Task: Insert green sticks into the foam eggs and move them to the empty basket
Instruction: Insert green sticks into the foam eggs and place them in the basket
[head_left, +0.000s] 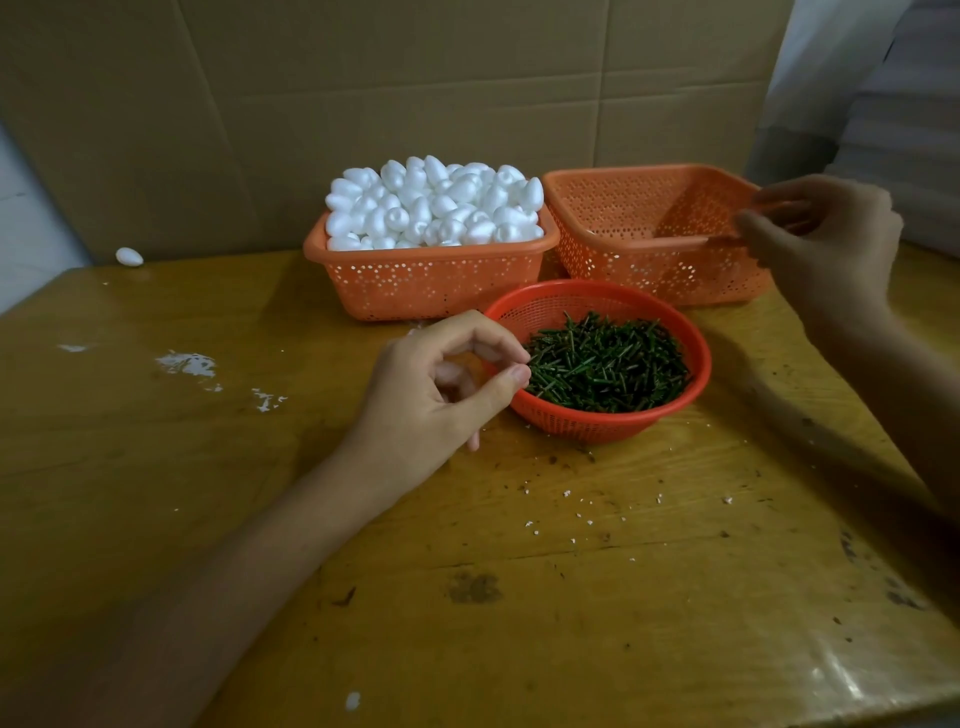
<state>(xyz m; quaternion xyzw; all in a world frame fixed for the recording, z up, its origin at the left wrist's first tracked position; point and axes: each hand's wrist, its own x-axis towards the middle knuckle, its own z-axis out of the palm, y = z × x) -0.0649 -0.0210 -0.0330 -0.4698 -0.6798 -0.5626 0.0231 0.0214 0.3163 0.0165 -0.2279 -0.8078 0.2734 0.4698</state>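
An orange basket at the back centre is heaped with white foam eggs. To its right stands the empty orange basket. My right hand grips its right rim, fingers curled over the edge. In front, a red round bowl holds a pile of green sticks. At the bowl's left rim is my left hand, its thumb and forefinger curved toward each other with the tips slightly apart beside the sticks. I see nothing between them.
All three containers sit on a worn yellow wooden table scattered with white foam crumbs. One loose foam egg lies at the far left edge. A cardboard wall closes the back.
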